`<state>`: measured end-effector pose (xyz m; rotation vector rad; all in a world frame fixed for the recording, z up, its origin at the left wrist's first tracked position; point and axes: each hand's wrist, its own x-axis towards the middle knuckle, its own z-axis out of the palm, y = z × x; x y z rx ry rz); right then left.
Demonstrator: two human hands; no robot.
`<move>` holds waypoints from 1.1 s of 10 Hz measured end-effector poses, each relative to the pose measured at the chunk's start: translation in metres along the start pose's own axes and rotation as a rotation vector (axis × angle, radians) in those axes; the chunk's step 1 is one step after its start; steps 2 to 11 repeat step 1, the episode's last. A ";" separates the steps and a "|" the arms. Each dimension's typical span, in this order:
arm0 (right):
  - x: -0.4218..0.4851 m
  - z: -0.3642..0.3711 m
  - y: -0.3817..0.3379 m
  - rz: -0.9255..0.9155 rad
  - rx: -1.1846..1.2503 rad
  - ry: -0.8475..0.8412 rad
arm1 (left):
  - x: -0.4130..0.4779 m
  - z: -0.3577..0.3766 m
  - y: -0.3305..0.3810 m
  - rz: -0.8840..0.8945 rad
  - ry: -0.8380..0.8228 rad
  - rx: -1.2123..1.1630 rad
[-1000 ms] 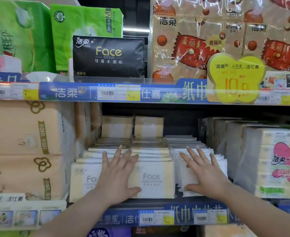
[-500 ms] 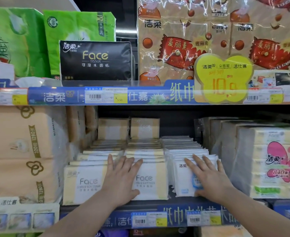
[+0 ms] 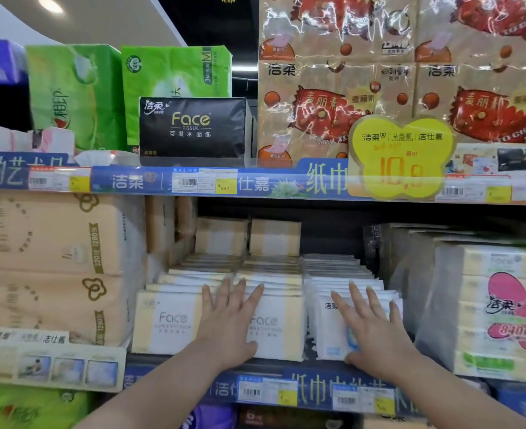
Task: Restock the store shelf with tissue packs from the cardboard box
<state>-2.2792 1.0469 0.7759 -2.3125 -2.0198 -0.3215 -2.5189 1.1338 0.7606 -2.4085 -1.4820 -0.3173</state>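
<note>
1. On the left of the middle shelf (image 3: pixel 314 393), just right of the big beige bundles (image 3: pixel 48 267), we saw two rows of cream Face tissue packs (image 3: pixel 165 323) standing upright, running from the near edge to the far back.
2. Our left hand (image 3: pixel 227 323) lay flat across the seam between the two front packs, fingers straight and slightly spread, gripping nothing.
3. Just beside them on the right stood a row of white tissue packs (image 3: pixel 328 329).
4. Our right hand (image 3: pixel 371 331) pressed on the front white pack, fingers straight and fanned, thumb low by its bottom edge, closed round nothing.
5. Farthest right stood wrapped bundles with a pink print (image 3: pixel 500 308).
</note>
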 end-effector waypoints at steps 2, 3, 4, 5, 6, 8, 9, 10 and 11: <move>-0.027 0.015 -0.003 -0.248 0.230 0.372 | -0.011 -0.005 0.002 0.029 0.015 -0.034; -0.027 0.015 -0.003 -0.248 0.230 0.372 | -0.011 -0.005 0.002 0.029 0.015 -0.034; -0.027 0.015 -0.003 -0.248 0.230 0.372 | -0.011 -0.005 0.002 0.029 0.015 -0.034; -0.027 0.015 -0.003 -0.248 0.230 0.372 | -0.011 -0.005 0.002 0.029 0.015 -0.034; -0.027 0.015 -0.003 -0.248 0.230 0.372 | -0.011 -0.005 0.002 0.029 0.015 -0.034; -0.027 0.015 -0.003 -0.248 0.230 0.372 | -0.011 -0.005 0.002 0.029 0.015 -0.034; -0.027 0.015 -0.003 -0.248 0.230 0.372 | -0.011 -0.005 0.002 0.029 0.015 -0.034; -0.027 0.015 -0.003 -0.248 0.230 0.372 | -0.011 -0.005 0.002 0.029 0.015 -0.034; -0.027 0.015 -0.003 -0.248 0.230 0.372 | -0.011 -0.005 0.002 0.029 0.015 -0.034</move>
